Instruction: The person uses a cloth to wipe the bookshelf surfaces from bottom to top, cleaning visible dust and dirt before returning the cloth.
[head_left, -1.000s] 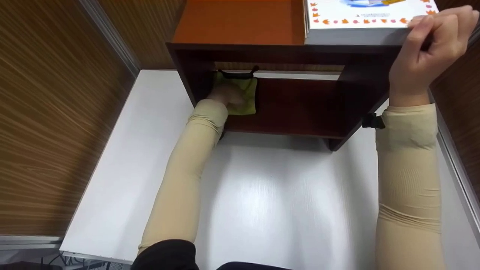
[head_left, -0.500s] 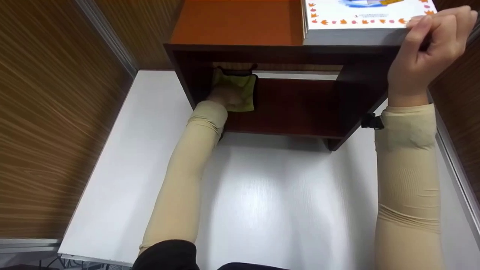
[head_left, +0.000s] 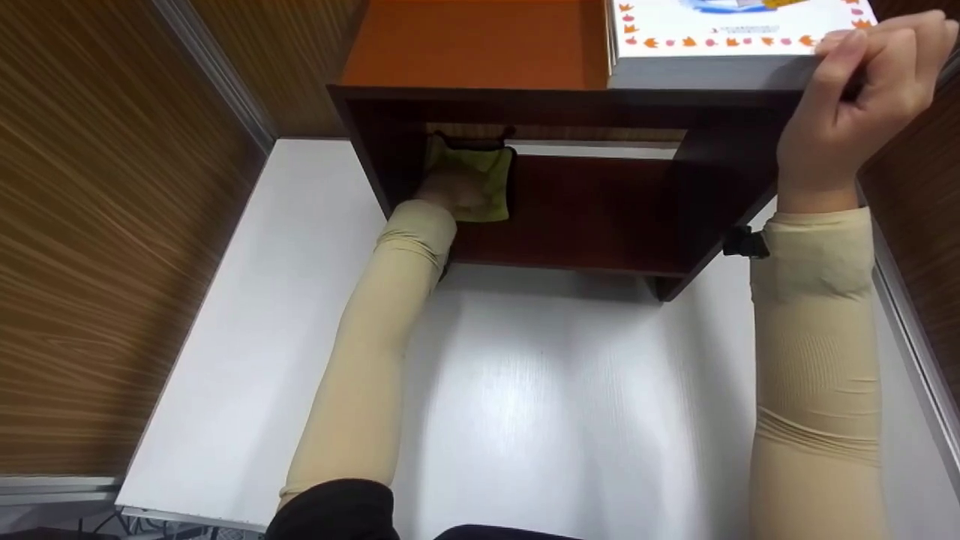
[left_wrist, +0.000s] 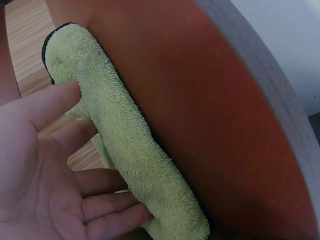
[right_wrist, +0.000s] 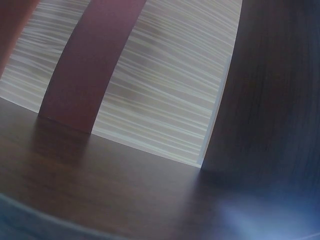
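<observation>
The white counter [head_left: 517,397] carries a dark shelf unit [head_left: 600,214]. On top, the right hand [head_left: 870,105] is curled at the corner of the books [head_left: 712,34]; whether it grips them I cannot tell. Farther in, at the left end, the loosely straight fingers of the left hand [left_wrist: 45,175] reach behind a green cloth [left_wrist: 130,137], its long fold slanting upper left to lower right in the left wrist view.

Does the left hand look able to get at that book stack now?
Probably not directly: the left hand is inside the shelf unit, touching the yellow-green cloth, and the top board carrying the book stack is in the way.
</observation>
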